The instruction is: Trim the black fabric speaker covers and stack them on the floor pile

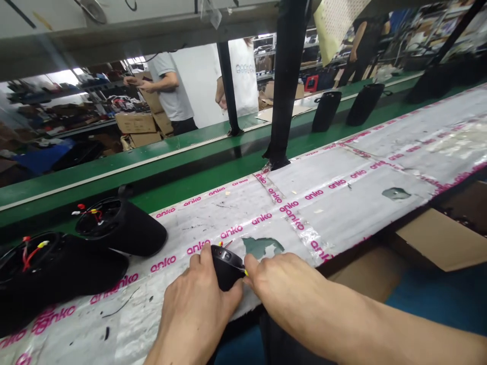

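Observation:
My left hand [200, 299] is wrapped round a black cylindrical speaker-like housing [227, 271] at the near edge of the table, thumb on its near side and fingers on its far side. Wires with a small red and yellow plug show at its far rim. Closed at the right side of the housing is my right hand [289, 286]; a bit of yellow shows at its fingertips, but what it grips is mostly hidden. Two larger black cylinders, one [140, 228] behind the other [91, 266], lie at the left with red, white and yellow connectors sticking out of their open ends.
White sheeting with pink "anko" tape [262, 218] covers the table and is torn in places. Beyond runs a green conveyor [213, 170] carrying black cylinders [326, 111]. A black post [283, 91] stands between them. Cardboard [445, 238] lies at the right. Several people stand across the line.

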Demonstrator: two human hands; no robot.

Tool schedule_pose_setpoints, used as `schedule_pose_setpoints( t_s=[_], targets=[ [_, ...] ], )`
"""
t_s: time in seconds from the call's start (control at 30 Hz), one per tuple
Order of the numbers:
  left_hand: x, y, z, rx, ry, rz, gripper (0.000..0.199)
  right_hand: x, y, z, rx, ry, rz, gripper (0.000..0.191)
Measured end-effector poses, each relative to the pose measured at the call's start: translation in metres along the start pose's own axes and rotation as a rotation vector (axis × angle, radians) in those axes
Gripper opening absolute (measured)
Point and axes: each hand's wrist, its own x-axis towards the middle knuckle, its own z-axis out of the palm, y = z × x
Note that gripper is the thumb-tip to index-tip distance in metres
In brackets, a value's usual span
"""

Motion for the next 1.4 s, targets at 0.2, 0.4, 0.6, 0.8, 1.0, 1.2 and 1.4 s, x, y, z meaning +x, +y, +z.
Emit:
schedule_pose_setpoints(
  t_s=[0.2,0.4,0.6,0.8,1.0,1.2,1.4],
  targets=[
    [0.001,0.0,0.003,0.016,0.016,0.018,0.076,-0.001,-0.004,-0.003,0.002,-0.034,0.025,0.031],
    [0.002,-0.005,-0.003,0.016,0.003,0.023,0.072,0.002,0.006,0.005,0.162,0.085,0.041,0.01],
    [0.002,-0.009,-0.014,-0.098,-0.043,0.014,0.061,0.001,0.019,0.016,0.423,0.27,0.2,0.027],
    [0.001,-0.008,-0.011,-0.093,-0.021,-0.013,0.07,-0.006,0.021,0.017,0.374,0.184,0.156,0.023],
    [-0.001,-0.004,-0.01,-0.048,-0.007,-0.032,0.07,-0.005,0.007,0.017,0.396,0.192,0.181,0.023],
    [-0.001,-0.003,-0.008,-0.033,0.005,-0.031,0.069,-0.003,0.002,0.018,0.451,0.144,0.201,0.025],
    [-0.001,-0.004,-0.008,-0.027,0.001,-0.04,0.071,-0.004,0.0,0.023,0.464,0.154,0.209,0.024]
  ],
)
